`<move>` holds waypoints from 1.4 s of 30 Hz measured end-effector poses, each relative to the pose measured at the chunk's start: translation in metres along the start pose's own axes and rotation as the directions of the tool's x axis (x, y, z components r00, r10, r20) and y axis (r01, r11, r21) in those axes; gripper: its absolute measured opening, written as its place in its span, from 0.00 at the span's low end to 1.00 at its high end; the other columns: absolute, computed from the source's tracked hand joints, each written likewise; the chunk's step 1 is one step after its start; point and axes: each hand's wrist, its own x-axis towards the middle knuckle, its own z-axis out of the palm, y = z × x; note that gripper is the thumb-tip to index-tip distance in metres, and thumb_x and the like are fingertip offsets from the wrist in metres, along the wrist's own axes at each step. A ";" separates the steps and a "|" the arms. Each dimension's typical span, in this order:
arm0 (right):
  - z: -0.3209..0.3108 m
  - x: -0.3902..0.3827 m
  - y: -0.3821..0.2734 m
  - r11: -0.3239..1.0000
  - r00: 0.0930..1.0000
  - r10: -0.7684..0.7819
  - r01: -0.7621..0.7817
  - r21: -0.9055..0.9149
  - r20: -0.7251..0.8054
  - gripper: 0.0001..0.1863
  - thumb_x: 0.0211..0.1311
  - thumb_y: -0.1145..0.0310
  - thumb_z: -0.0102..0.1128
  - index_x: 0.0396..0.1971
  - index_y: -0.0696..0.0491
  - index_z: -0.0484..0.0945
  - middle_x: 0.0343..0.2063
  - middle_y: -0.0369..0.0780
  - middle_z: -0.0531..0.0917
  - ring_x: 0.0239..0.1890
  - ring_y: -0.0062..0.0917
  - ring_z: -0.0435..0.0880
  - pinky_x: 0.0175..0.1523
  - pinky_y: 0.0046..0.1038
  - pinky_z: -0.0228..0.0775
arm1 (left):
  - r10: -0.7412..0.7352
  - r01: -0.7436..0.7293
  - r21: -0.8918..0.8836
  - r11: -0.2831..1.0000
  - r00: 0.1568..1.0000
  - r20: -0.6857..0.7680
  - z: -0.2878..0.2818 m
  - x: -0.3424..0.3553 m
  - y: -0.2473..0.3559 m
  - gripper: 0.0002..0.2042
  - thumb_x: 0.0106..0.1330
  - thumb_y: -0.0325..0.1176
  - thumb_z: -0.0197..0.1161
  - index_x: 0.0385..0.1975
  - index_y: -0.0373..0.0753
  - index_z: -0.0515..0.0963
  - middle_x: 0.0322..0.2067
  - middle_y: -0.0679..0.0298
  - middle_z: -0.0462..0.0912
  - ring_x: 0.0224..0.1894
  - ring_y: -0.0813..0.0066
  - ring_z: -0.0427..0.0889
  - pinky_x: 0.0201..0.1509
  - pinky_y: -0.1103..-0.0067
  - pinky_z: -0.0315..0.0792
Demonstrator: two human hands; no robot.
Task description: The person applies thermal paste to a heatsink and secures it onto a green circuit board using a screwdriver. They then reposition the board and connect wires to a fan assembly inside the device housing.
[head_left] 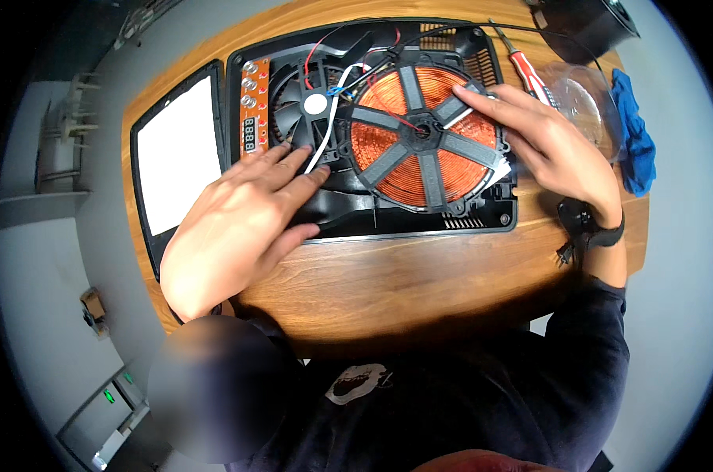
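Note:
An opened induction cooker lies in its black housing point(348, 224) on a wooden table. A round copper coil point(380, 149) with dark radial bars fills its right half. My left hand point(250, 208) rests palm down, fingers spread, over the lower end of an orange circuit board point(251, 94) and the edge of a black fan point(289, 110). A white wire point(337, 110) runs beside its fingertips. My right hand point(549, 141) reaches over the coil's right side, its index finger stretched onto the rim. A white strip point(457, 119) shows by that fingertip; whether I touch it is unclear.
A black-framed panel with a white face point(179, 153) lies left of the housing. To the right are a red-and-white screwdriver point(529, 75), a clear plastic bowl point(584, 106), a blue cloth point(635, 134) and a black plug point(565, 253). A black object point(584, 27) stands behind.

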 end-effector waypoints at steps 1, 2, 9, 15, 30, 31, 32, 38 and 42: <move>0.001 0.001 0.004 0.999 0.998 -0.044 0.045 0.027 -0.034 0.43 0.67 0.89 0.56 0.81 0.43 0.72 0.58 0.48 0.82 0.56 0.47 0.84 0.64 0.39 0.75 | 0.017 -0.016 0.044 0.999 0.999 -0.031 -0.005 0.001 0.001 0.33 0.68 0.39 0.76 0.73 0.38 0.78 0.74 0.48 0.78 0.75 0.44 0.77 0.80 0.56 0.72; 0.000 0.000 0.007 0.995 0.994 -0.086 0.090 0.052 -0.069 0.44 0.66 0.90 0.57 0.82 0.43 0.72 0.60 0.48 0.83 0.57 0.44 0.84 0.65 0.36 0.75 | 0.015 -0.014 0.021 1.000 0.998 -0.059 -0.010 0.003 0.005 0.32 0.67 0.38 0.76 0.72 0.38 0.78 0.73 0.48 0.79 0.75 0.43 0.77 0.80 0.56 0.71; -0.014 0.000 -0.005 0.968 0.982 0.182 -0.188 0.166 0.053 0.44 0.68 0.83 0.63 0.84 0.42 0.67 0.66 0.49 0.84 0.65 0.38 0.86 0.71 0.37 0.78 | 0.170 -0.175 -0.040 0.984 0.979 -0.109 -0.029 0.044 0.041 0.45 0.65 0.34 0.79 0.83 0.40 0.64 0.82 0.47 0.66 0.81 0.45 0.70 0.82 0.55 0.69; -0.001 -0.011 0.005 0.961 0.993 -0.042 0.071 0.268 -0.112 0.47 0.64 0.83 0.67 0.84 0.43 0.66 0.60 0.45 0.85 0.61 0.31 0.85 0.69 0.35 0.80 | 0.192 -0.205 -0.069 0.976 0.968 -0.165 -0.013 0.103 0.004 0.45 0.72 0.38 0.76 0.85 0.39 0.58 0.77 0.42 0.71 0.77 0.45 0.75 0.79 0.59 0.73; 0.015 0.005 0.027 0.729 0.992 0.125 -0.089 0.679 -0.003 0.22 0.81 0.63 0.67 0.63 0.62 0.78 0.38 0.33 0.90 0.40 0.13 0.84 0.47 0.21 0.78 | 0.226 -0.232 -0.018 0.973 0.962 -0.156 -0.010 0.121 -0.031 0.37 0.74 0.27 0.70 0.82 0.44 0.65 0.73 0.48 0.78 0.74 0.46 0.78 0.77 0.60 0.75; 0.015 0.004 0.031 0.719 0.991 0.132 -0.081 0.690 -0.021 0.21 0.81 0.64 0.67 0.63 0.62 0.78 0.38 0.34 0.90 0.41 0.13 0.85 0.48 0.21 0.78 | 0.225 -0.232 -0.023 0.973 0.962 -0.153 -0.011 0.121 -0.031 0.37 0.74 0.27 0.70 0.82 0.44 0.65 0.74 0.49 0.78 0.74 0.47 0.78 0.78 0.60 0.75; 0.014 0.004 0.032 0.708 0.990 0.138 -0.072 0.702 -0.038 0.20 0.81 0.65 0.67 0.62 0.62 0.78 0.39 0.34 0.90 0.42 0.13 0.85 0.49 0.21 0.78 | 0.224 -0.231 -0.028 0.973 0.963 -0.149 -0.012 0.120 -0.030 0.36 0.74 0.27 0.70 0.82 0.44 0.65 0.74 0.50 0.78 0.75 0.47 0.78 0.78 0.60 0.75; 0.002 0.002 0.026 0.715 0.960 0.275 -0.171 0.678 -0.048 0.18 0.81 0.66 0.63 0.61 0.61 0.80 0.44 0.33 0.88 0.49 0.14 0.83 0.59 0.23 0.75 | 0.248 -0.236 0.085 0.968 0.948 -0.201 -0.002 0.117 -0.035 0.33 0.76 0.31 0.69 0.80 0.43 0.68 0.76 0.52 0.76 0.75 0.48 0.78 0.78 0.62 0.75; 0.000 -0.001 0.022 0.714 0.933 0.353 -0.221 0.664 -0.068 0.18 0.80 0.66 0.62 0.61 0.58 0.80 0.46 0.32 0.86 0.48 0.13 0.81 0.55 0.21 0.74 | 0.043 -0.037 0.042 0.998 0.988 -0.145 -0.004 0.117 -0.022 0.26 0.75 0.34 0.71 0.71 0.39 0.76 0.69 0.53 0.81 0.69 0.48 0.82 0.70 0.59 0.79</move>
